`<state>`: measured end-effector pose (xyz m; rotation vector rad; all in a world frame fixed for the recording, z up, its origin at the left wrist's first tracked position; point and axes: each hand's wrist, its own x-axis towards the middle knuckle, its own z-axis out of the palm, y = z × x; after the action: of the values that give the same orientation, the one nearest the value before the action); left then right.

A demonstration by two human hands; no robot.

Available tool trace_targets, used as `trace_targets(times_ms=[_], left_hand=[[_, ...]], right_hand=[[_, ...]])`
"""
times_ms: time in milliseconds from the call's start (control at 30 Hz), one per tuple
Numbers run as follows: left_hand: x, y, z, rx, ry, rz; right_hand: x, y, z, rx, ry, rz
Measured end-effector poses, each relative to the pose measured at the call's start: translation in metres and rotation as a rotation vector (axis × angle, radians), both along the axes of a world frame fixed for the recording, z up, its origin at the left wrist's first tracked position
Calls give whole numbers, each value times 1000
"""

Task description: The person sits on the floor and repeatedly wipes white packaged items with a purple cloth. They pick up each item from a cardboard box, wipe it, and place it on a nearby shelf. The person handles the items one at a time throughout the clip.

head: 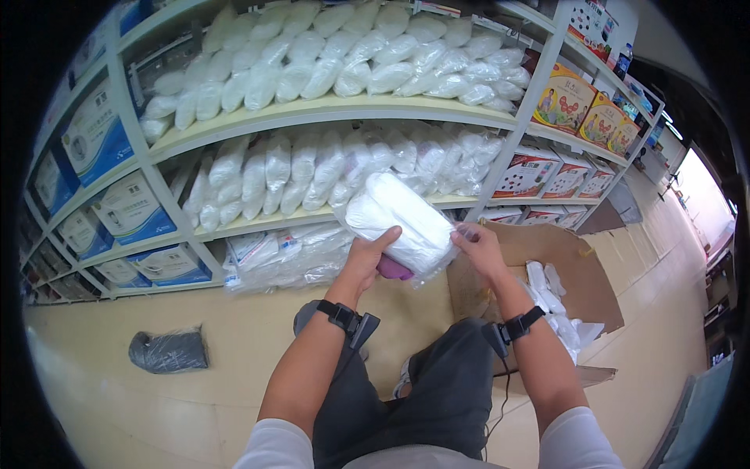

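A clear plastic bag (pixel 404 217) packed with folded white soft goods is between my hands, in front of the middle shelf. My left hand (pixel 372 258) grips its lower left side, thumb on top. Something purple (pixel 395 268) shows beneath the white bundle. At the right end, my right hand (pixel 477 243) pinches the bag's loose film between thumb and fingers. Similar white bagged packs (pixel 304 167) stand in rows on the middle shelf behind it. The exact kind of goods inside cannot be told.
An open cardboard box (pixel 580 258) holding white wrapped packs (pixel 548 293) stands at my right knee. More bagged packs (pixel 316 70) fill the upper shelf. Boxed goods (pixel 137 205) line the left bays, and printed cartons (pixel 565 99) the right. A dark wrapped bundle (pixel 169 350) lies on the floor.
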<state>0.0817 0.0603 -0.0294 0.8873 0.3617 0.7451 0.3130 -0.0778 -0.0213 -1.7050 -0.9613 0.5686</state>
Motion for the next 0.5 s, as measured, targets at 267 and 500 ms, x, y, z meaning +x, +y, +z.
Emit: trace_targets(times_ms=[267,500], left_hand=[[-44,9,6,270,284,16],[-59,29,-6,381,466,-62]], right_hand=[[-73,27,42,-11,-405,232],[-86,46,25,39,-178,156]])
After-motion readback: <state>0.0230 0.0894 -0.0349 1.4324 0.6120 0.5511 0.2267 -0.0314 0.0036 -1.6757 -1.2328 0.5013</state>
